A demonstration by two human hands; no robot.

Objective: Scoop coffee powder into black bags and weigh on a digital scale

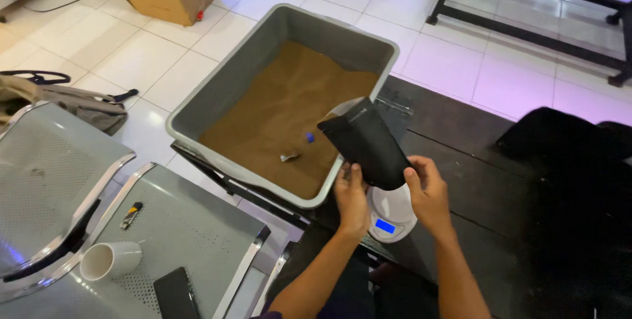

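I hold the black pouch (366, 142) in both hands, above the white scale (390, 213) and at four o'clock of the grey tub (217, 88) of brown powder (289, 111). My left hand (351, 199) pinches its lower edge, thumb on the front; my right hand (429, 194) grips the other bottom corner the same way. To do this well, I judge I should keep the mouth, pointing toward eleven o'clock, spread wide and steady over the tub so nothing spills onto the dark table (474, 161).
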